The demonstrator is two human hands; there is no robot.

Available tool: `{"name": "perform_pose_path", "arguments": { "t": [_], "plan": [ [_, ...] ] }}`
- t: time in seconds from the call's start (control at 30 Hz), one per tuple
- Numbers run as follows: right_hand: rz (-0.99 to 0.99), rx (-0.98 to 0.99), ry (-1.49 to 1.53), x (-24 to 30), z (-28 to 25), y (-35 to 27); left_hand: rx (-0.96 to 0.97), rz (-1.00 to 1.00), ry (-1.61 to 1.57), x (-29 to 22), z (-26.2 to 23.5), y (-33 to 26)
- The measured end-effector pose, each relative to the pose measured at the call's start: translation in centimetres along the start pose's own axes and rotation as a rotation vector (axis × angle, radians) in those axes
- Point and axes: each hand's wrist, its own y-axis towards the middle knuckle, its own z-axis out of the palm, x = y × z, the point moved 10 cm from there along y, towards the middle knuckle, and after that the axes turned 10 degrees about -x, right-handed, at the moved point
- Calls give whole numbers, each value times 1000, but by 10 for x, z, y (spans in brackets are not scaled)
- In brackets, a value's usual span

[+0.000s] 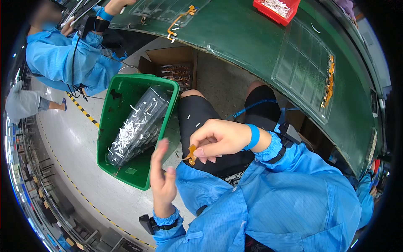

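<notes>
My right hand is over my lap, its thumb and fingers pinching a small orange flexible circuit strip. To the left of it, my left hand is raised beside the rim of a green bin. Its thumb stands away from the fingers, nothing shows in it, and the fingertips are slightly smeared by motion. Inside the bin lie clear plastic trays strewn with small white strips. A few white bits also rest on my dark-clad thigh.
On the green table, a clear compartment tray carries orange flexible circuits along its right side. A red box of white pieces sits at the far edge. Under the table stands a cardboard box. A co-worker is at the left.
</notes>
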Motion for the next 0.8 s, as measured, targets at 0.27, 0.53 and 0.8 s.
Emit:
{"name": "perform_pose_path", "arguments": {
  "t": [0.27,0.53,0.8],
  "plan": [
    [21,-101,-116,7,-19,-28,85,-269,-372,26,26,-5],
    [-360,-137,-485,31,-28,-29,338,-208,-143,-10,69,16],
    [-220,-115,-49,27,-27,-43,390,-31,92,-22,77,28]
  ]
}}
